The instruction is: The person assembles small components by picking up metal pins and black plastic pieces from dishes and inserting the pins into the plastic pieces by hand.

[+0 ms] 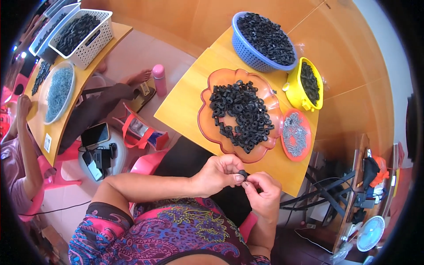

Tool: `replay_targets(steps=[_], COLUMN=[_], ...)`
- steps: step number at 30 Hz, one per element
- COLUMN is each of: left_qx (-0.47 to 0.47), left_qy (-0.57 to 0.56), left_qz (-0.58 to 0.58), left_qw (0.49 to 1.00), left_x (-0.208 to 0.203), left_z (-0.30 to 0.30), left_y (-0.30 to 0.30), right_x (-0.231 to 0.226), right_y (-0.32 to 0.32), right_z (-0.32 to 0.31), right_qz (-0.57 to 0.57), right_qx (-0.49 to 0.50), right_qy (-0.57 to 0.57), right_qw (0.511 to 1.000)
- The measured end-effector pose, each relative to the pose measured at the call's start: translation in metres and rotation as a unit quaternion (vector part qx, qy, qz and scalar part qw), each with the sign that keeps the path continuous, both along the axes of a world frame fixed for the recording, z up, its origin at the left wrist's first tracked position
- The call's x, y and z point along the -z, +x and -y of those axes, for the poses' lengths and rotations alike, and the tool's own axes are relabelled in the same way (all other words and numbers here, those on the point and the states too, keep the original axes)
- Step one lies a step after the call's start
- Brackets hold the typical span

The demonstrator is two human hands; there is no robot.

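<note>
A small black plastic part (243, 173) is pinched between thumb and fingers of my left hand (216, 176), just off the table's near edge. My right hand (265, 191) is closed at the part's near right side, thumb and index finger pressed together. Whatever those right fingertips grip is too small to make out. Beyond my hands lies a scalloped, translucent orange tray (206, 128) with a pile of black plastic parts (240, 112). To its right, a red-orange plate (289, 153) carries many small silvery metal pieces (295, 131), perhaps screws or pins.
A blue basket (249, 57) and a yellow basket (297, 93), both with black parts, stand on the table's far side. At left, another person (24, 154) sits by a second table with a white basket (90, 51). A pink bottle (159, 80) stands between the tables.
</note>
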State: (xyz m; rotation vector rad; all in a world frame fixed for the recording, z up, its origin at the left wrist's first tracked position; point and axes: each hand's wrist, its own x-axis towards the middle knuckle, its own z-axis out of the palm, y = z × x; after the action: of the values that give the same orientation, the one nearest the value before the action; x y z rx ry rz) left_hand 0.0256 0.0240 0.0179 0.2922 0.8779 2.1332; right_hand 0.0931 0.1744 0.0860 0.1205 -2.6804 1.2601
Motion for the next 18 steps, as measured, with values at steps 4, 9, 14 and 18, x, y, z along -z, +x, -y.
replay_targets(steps=[4, 9, 14, 18], left_qx=[-0.003, 0.016, 0.095, 0.178], left_qy=[-0.016, -0.002, 0.031, 0.035], left_qz=[0.031, 0.058, 0.156, 0.154], left_qw=[0.999, 0.998, 0.983, 0.971], left_x=[-0.002, 0.003, 0.003, 0.004], left_z=[-0.001, 0.000, 0.004, 0.004], left_y=[-0.001, -0.006, -0.005, -0.003], right_x=[0.004, 0.003, -0.012, -0.007], right_y=[-0.001, -0.022, -0.033, -0.071], right_z=[0.002, -0.001, -0.023, -0.027], right_qz=[0.013, -0.078, 0.050, 0.023], right_qx=[0.052, -0.033, -0.131, -0.039], right_qy=[-0.012, 0.031, -0.047, 0.018], right_qw=[0.999, 0.996, 0.989, 0.999])
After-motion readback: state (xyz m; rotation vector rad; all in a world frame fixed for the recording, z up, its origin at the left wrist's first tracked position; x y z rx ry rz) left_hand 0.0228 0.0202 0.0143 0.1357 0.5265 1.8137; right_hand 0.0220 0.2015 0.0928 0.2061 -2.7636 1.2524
